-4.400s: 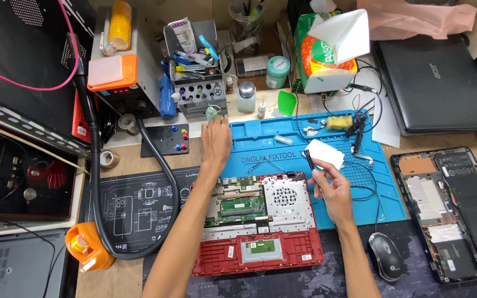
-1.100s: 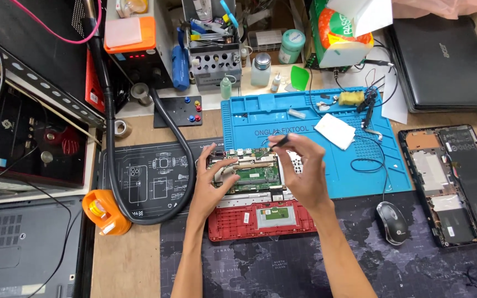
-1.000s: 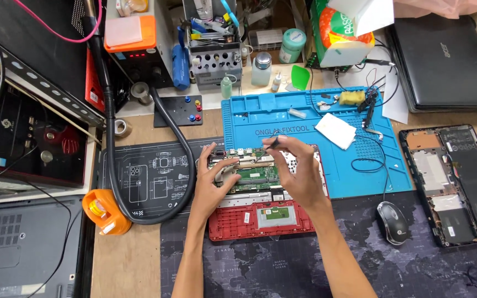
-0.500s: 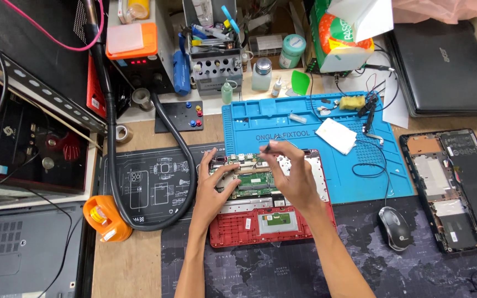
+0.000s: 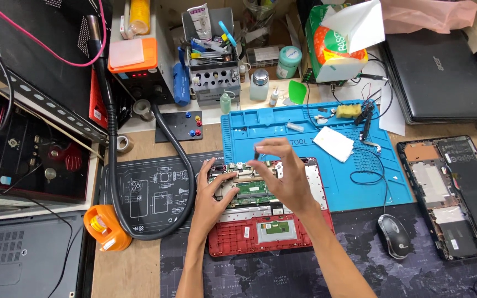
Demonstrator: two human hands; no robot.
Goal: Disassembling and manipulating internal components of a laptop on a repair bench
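The opened red laptop [image 5: 269, 221] lies bottom-up, half on the blue repair mat [image 5: 305, 160], its green board [image 5: 252, 190] bare; the left hand [image 5: 211, 196] rests spread on the board's left side; the right hand [image 5: 285, 174] hovers above — fingertips pinching a thin dark tool [image 5: 256, 155], hiding part of the board; a white cloth [image 5: 333, 143] and a mouse [image 5: 393, 236] lie to the right.

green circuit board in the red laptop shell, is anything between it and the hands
Nothing visible does. The left hand rests directly on the green circuit board in the red plastic laptop shell; the right hand hovers just above it, fingers pinching a small dark tool.
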